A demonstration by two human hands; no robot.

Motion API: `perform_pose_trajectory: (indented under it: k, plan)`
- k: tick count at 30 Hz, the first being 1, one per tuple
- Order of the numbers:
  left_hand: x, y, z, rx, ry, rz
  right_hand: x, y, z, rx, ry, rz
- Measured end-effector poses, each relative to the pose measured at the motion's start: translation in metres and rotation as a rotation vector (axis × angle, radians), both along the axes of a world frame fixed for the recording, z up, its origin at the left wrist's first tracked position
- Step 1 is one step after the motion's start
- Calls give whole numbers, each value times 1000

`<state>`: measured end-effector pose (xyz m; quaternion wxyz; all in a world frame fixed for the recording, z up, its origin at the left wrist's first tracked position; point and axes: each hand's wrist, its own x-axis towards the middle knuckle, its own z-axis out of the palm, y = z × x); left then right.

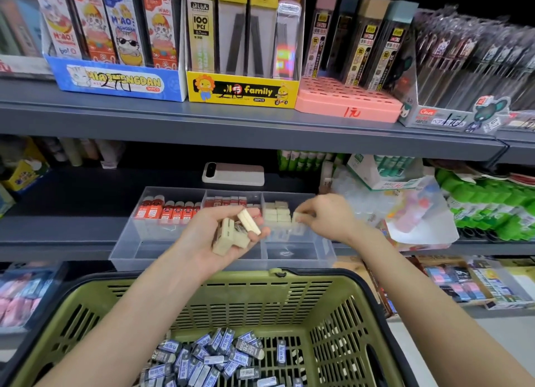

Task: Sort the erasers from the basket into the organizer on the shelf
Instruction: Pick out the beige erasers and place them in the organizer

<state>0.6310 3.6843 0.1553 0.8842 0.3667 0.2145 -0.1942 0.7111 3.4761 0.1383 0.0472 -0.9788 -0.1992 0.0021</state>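
Note:
A clear plastic organizer (136,236) stands on the middle shelf with three compartments: red-sleeved erasers (165,211) on the left, more red ones in the middle, cream erasers (276,214) stacked on the right. My left hand (220,242) is palm up over the organizer's middle and holds several cream erasers (249,221). My right hand (327,216) pinches one cream eraser (296,218) at the edge of the cream stack in the right compartment. Below, the olive green basket (341,297) holds many blue-sleeved erasers (214,355).
A white phone (233,174) lies on the shelf behind the organizer. Glue sticks and plastic-wrapped packs (417,207) crowd the shelf to the right. The upper shelf carries boxes of pencil leads (243,88). Eraser boxes (460,282) sit on the lower shelf at right.

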Motion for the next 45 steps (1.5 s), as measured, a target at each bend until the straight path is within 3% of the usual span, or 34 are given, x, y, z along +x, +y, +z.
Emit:
perform_pose_trajectory:
  k: [6,8,10,12,14,17,19,23,25,27,29,31,38,42,45]
  plan:
    - [0,1,-3,18,-3,6,-2,-6,-12,107,252,-9]
    - [1,0,-3,41,-10,-1,-6,-4,-10,9,141,-10]
    - [1,-2,-4,73,-23,-24,-14,1,-8,15,-113,-14]
    - [1,-3,-4,107,-40,-58,-27,9,0,353,-195,14]
    - [1,-5,-5,154,-62,-119,-41,21,13,685,-14,130]
    - [1,-9,-3,187,-113,-255,-53,32,25,680,199,302]
    - [1,-11,-1,182,-116,-283,-54,34,29,655,164,314]
    - [5,-10,0,127,-17,-158,-39,16,34,873,17,140]
    - [8,-5,0,77,41,-73,-22,4,30,706,-168,-43]
    - [9,0,3,-2,72,-5,-6,-6,20,344,-267,-152]
    - [8,3,7,-60,69,28,6,-7,8,76,-244,-133]
    - [7,4,9,-79,56,55,11,-2,-3,-22,-194,-68]
    - [6,3,6,-31,38,73,14,0,-16,118,101,-36]
    - [8,3,0,-64,19,74,-5,5,-5,203,-189,-62]
    - [10,1,-2,-96,-10,67,-43,26,13,484,-241,208]
